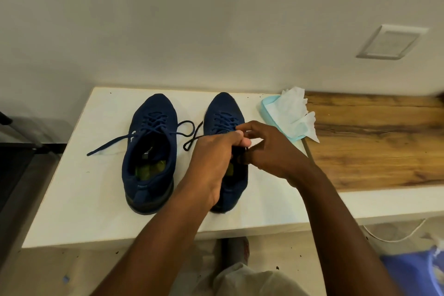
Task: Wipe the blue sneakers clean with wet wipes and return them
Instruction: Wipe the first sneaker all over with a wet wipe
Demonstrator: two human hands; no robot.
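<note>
blue sneaker [224, 110] on the right directly beneath left hand [213, 154] and right hand [274, 149], both pinching its laces [222, 121]

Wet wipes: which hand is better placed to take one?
Likely the right hand: it is nearest the wet wipes, on their side; the left hand is farther, over the sneaker.

Left hand [211, 158] and right hand [271, 151] hide much of the right sneaker [225, 113].
</note>
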